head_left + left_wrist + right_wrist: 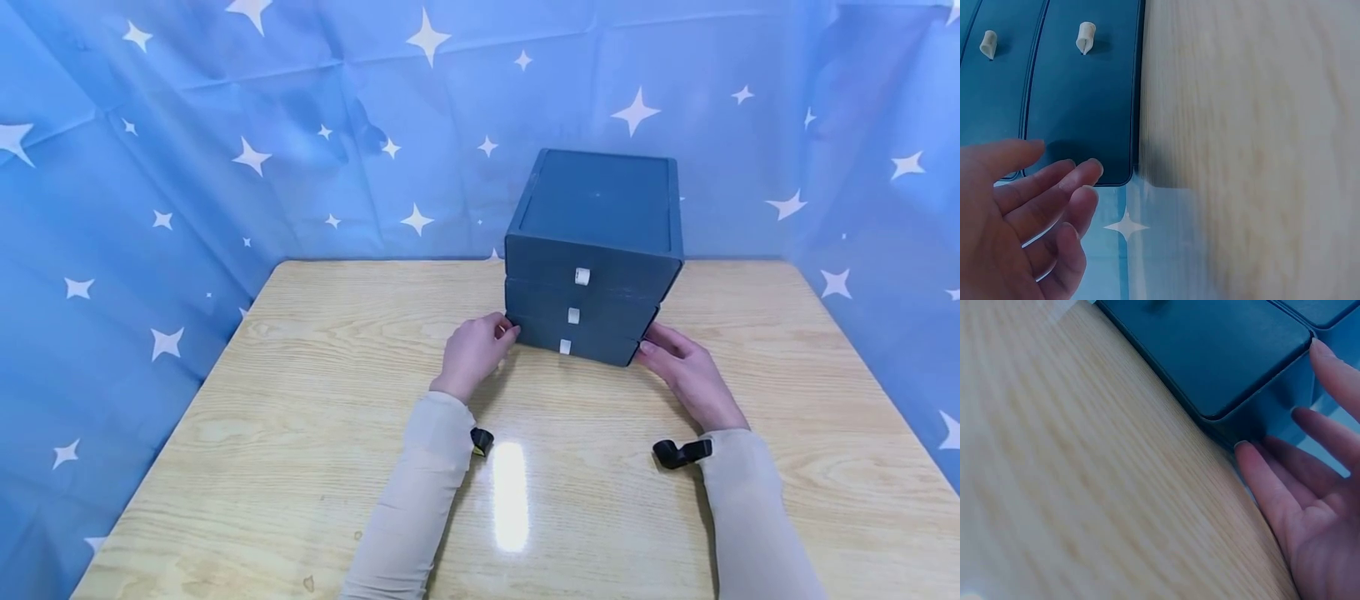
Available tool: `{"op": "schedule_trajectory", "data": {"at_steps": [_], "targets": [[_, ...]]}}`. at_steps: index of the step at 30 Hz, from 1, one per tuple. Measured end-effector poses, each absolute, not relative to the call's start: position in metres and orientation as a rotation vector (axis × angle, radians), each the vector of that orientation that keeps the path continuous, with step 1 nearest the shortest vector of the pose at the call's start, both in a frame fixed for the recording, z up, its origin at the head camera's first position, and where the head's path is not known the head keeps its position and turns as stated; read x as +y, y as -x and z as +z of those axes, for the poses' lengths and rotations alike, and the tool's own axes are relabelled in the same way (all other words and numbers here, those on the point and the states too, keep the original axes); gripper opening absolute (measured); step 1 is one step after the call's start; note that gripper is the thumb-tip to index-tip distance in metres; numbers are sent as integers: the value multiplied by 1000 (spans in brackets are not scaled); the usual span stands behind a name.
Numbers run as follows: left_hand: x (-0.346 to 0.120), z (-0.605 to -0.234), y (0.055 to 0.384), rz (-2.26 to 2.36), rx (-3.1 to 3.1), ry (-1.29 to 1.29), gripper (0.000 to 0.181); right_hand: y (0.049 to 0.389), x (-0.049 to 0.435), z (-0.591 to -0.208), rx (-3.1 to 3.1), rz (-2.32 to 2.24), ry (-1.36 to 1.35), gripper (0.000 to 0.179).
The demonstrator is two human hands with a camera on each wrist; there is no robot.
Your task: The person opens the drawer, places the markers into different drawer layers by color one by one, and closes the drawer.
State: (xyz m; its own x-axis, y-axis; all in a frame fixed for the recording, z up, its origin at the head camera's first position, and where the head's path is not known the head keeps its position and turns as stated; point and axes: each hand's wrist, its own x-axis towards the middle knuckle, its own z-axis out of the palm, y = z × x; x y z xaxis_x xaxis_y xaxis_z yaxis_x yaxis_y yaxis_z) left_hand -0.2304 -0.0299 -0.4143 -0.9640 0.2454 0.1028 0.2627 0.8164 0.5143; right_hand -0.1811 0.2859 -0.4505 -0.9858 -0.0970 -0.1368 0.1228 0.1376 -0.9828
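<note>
A dark blue three-drawer box (596,200) stands toward the back of the table, its front facing me. Each drawer front carries a small white tab (582,276). At the box's lower left corner is my left hand (474,352), fingers loosely bent; the left wrist view shows its fingertips (1091,169) by the box's edge, nothing wrapped in them. My right hand (686,367) reaches the lower right side, its fingers (1266,478) spread along the bottom drawer's wall. In the right wrist view its thumb tip lies at the seam between drawers. All drawers look closed.
The light wood table (315,442) spreads around the box and both arms. A blue curtain with white stars (427,100) hangs behind and at the sides. Black camera mounts (681,453) sit on both wrists, and a bright light reflection lies on the tabletop.
</note>
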Motion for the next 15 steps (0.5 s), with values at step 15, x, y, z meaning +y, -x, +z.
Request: {"op": "schedule_trajectory", "data": {"at_steps": [15], "targets": [[-35, -423, 225, -894, -2997, 446, 22, 177, 283, -461, 2232, -1942, -52, 63]]}}
